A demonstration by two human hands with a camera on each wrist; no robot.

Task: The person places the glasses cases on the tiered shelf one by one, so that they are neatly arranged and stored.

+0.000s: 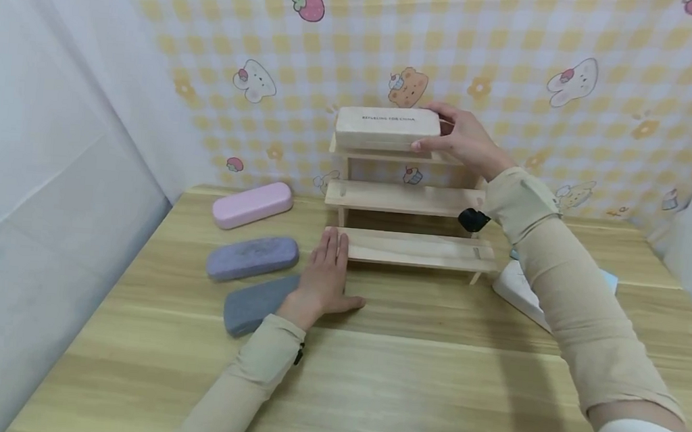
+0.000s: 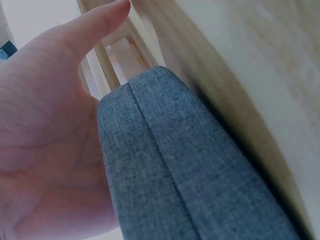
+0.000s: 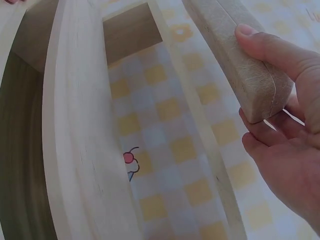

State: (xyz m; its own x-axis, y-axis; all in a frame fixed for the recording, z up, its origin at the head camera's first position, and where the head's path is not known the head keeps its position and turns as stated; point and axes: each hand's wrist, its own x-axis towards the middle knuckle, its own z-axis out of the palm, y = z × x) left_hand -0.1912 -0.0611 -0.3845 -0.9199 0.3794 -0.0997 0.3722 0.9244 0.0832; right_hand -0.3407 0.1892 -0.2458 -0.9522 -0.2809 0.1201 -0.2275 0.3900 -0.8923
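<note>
A cream glasses case [image 1: 383,129] with small printed lettering lies lengthwise at the top tier of a three-step wooden stand [image 1: 411,199]. My right hand [image 1: 466,141] grips the case's right end, thumb in front and fingers behind; the right wrist view shows this hold on the case [image 3: 237,55] up close. Straight fingers of my left hand [image 1: 323,278] touch the left end of the lowest step. Beneath that wrist lies a grey fabric glasses case [image 1: 253,306], partly covered by the hand. It fills the middle of the left wrist view, beside the palm [image 2: 50,130].
Left of the stand lie a pink case [image 1: 252,205] and a purple case [image 1: 252,258]. At the right, a white case [image 1: 520,291] and something light blue [image 1: 609,281] are partly hidden by my right forearm. A checked cloth [image 1: 359,47] hangs behind the stand.
</note>
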